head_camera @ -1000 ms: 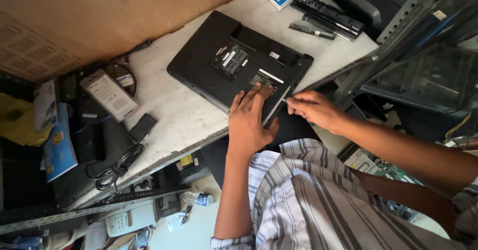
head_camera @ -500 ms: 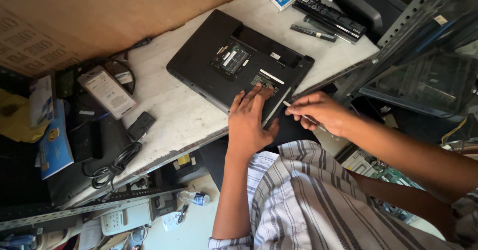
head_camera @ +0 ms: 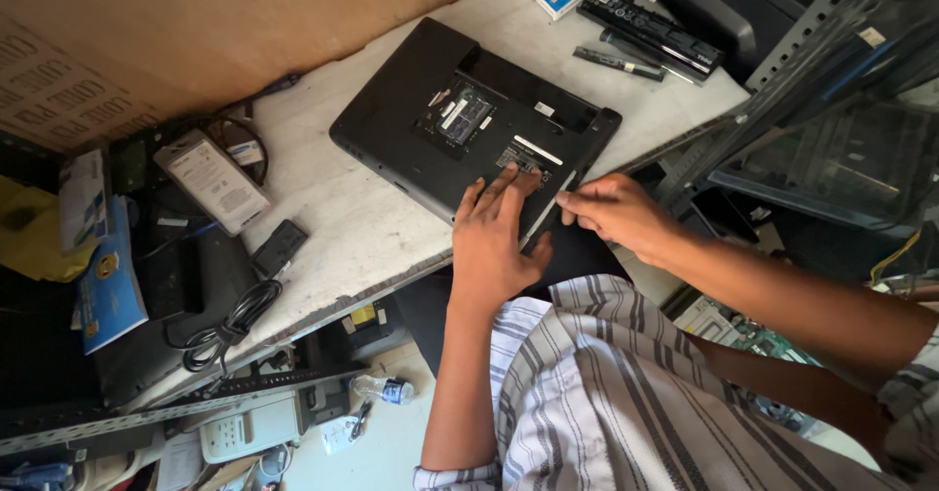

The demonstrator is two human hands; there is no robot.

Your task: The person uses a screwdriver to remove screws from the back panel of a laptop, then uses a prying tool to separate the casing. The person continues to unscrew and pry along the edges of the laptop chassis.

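A black laptop [head_camera: 430, 110] lies upside down on the white table [head_camera: 342, 227], its memory bay uncovered and a small board showing inside. My left hand [head_camera: 494, 237] rests flat on the laptop's near corner, fingers apart. My right hand [head_camera: 611, 212] sits at the laptop's near right edge, fingertips pinched against the side where a slim panel runs along it. I cannot tell whether it holds a small part.
A battery pack [head_camera: 650, 31] and a slim black bar [head_camera: 616, 63] lie at the table's far right. A grey power adapter [head_camera: 210, 180], a small black block [head_camera: 279, 246] and coiled cables [head_camera: 225, 325] lie on the left. A metal rack [head_camera: 812, 70] stands right.
My right hand has shifted slightly left, closer to the laptop's edge. The left hand stays pressed on the corner.
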